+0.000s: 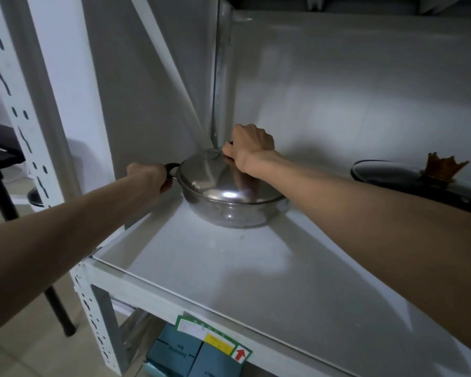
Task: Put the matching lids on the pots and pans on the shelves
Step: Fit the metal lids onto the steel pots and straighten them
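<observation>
A shiny steel pot (pixel 229 213) stands at the back left corner of the white metal shelf (pixel 229 268). A domed steel lid (pixel 218 180) rests on top of it. My left hand (pixel 150 174) grips the pot's black side handle (pixel 172 170). My right hand (pixel 252 144) is closed over the lid's knob at the top, which is hidden under the fingers. At the right edge of the shelf a dark pan wears a glass lid (pixel 408 176) with a brown crown-shaped knob (pixel 443 165).
The shelf's upright posts (pixel 223 77) and back panel close in the corner behind the pot. Teal boxes (pixel 191 352) sit on the lower shelf. A black table or stool (pixel 0 159) stands to the left, outside the rack.
</observation>
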A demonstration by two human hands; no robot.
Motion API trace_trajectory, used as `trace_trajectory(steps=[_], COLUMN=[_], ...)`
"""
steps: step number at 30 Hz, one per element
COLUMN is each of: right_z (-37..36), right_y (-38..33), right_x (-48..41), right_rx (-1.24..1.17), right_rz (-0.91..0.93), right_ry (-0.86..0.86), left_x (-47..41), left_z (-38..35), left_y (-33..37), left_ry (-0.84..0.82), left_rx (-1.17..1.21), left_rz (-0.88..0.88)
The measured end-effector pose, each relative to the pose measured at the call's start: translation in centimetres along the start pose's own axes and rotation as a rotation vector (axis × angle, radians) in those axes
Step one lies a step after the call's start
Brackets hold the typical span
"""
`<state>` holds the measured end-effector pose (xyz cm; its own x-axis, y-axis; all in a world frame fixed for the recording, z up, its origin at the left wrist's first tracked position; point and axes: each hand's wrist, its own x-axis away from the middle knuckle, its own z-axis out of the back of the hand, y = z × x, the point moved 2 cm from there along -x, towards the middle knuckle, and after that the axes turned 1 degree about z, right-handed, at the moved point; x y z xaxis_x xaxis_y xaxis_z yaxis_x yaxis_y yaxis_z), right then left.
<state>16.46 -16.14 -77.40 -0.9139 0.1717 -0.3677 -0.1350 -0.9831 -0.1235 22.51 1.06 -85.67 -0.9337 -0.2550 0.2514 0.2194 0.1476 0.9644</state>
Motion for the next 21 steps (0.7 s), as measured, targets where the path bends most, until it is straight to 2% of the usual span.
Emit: trace_trajectory(steps=[12,18,21], right_z=[0.0,-0.1,0.9], right_y=[-0.4,0.7,1.0], right_x=[0.6,1.4,2.7], right_rx=[0.046,-0.029,-0.041], right_rz=[0.033,-0.114,-0.147], right_ry=[-0.008,0.046,0.134], left_x=[-0.6,-0.6,-0.1], left_z=[1.1,1.4,1.8], left_y=[-0.5,-0.9,-0.4], left_ry=[0.020,-0.028,0.045], left_rx=[-0.029,-0.030,-0.133], left_rz=[-0.033,-0.070,-0.156])
